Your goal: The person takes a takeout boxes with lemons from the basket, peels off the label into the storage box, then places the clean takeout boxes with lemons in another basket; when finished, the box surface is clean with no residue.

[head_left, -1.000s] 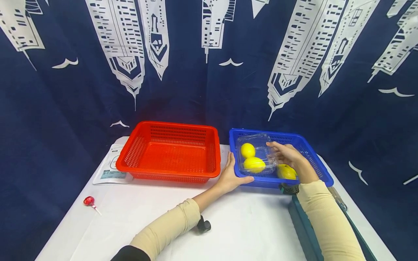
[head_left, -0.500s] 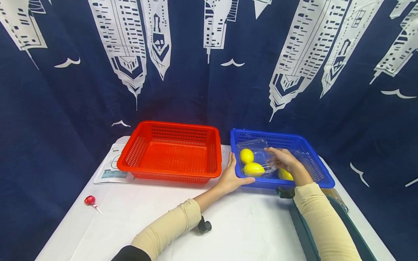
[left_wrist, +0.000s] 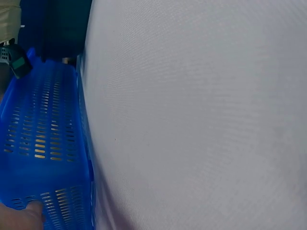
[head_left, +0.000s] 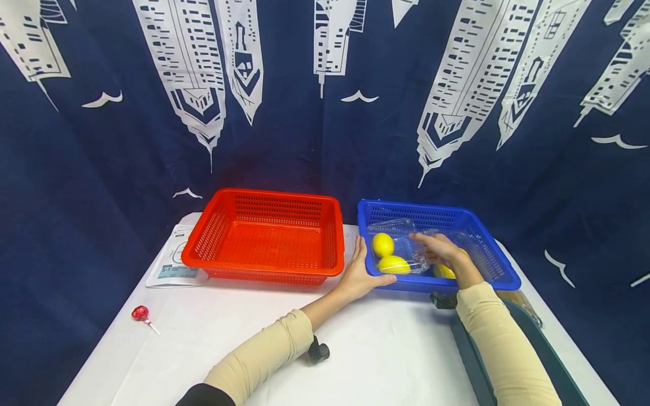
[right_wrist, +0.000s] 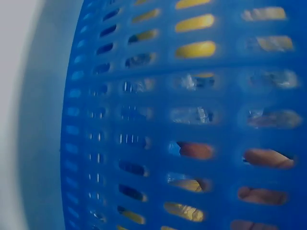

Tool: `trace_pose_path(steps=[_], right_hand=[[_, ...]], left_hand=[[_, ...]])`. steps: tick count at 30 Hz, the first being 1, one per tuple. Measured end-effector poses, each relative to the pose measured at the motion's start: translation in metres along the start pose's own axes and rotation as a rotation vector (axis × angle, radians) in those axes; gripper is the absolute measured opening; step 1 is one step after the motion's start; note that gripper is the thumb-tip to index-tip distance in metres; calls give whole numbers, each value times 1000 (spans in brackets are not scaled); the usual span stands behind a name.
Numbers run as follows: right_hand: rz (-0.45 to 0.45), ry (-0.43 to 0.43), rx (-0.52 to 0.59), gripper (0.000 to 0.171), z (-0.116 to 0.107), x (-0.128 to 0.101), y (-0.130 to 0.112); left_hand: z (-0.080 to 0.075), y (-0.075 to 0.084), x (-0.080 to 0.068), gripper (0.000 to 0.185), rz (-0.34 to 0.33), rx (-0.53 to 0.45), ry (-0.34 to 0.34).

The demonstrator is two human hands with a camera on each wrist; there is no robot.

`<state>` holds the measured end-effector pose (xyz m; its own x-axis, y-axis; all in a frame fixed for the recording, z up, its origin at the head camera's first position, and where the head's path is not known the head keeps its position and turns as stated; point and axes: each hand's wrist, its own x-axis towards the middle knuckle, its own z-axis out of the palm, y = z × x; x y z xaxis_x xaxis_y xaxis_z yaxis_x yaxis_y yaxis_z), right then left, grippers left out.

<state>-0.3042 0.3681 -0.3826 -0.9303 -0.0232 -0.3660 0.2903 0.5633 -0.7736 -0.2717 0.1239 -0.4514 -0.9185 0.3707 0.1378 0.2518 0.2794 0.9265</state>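
In the head view, my left hand (head_left: 357,276) touches the near left corner of the blue plastic basket (head_left: 426,285), fingers straight along its side and thumb at the front. The left wrist view shows the thumb (left_wrist: 32,213) against the slotted wall. Reaching inside the basket, my right hand (head_left: 443,251) holds the right edge of a clear plastic container (head_left: 403,243); its thumb is hidden. Two lemons (head_left: 383,245) appear inside that container. More yellow fruit (head_left: 444,272) lies partly hidden under the right hand. Through the slots, the right wrist view shows fingers (right_wrist: 261,195).
A red basket (head_left: 271,242) stands left of the blue one, over printed packaging (head_left: 172,265). A red lollipop (head_left: 140,313) lies at the left of the white table (head_left: 228,316). A dark green bin (head_left: 472,349) sits under the right forearm.
My right hand has lowered the clear container with the lemons deeper into the blue basket, then stayed nearly still. My left hand remains at the basket's corner.
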Motion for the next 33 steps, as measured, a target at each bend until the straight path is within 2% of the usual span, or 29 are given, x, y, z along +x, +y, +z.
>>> trace_pose_path(steps=[3,9,13,18,24,30,33], right_hand=[[-5,4,-57,74,0,-1,-2],[1,16,-52,71,4,-1,-5],[0,-3,-33,65,9,0,-4],[37,2,21,45,14,2,-2],[46,-17,41,48,13,3,0],[54,-25,95,24,11,4,1],[52,-27,114,33,10,3,1]], left_hand=[[0,-1,0,121,-3,2,-1],[0,-1,1,121,2,1,0],[0,-1,0,121,7,-3,3],[1,-1,0,120,-1,-5,1],[2,0,0,120,-7,-16,0],[1,1,0,120,-13,-9,-2],[1,1,0,120,-14,-4,0]])
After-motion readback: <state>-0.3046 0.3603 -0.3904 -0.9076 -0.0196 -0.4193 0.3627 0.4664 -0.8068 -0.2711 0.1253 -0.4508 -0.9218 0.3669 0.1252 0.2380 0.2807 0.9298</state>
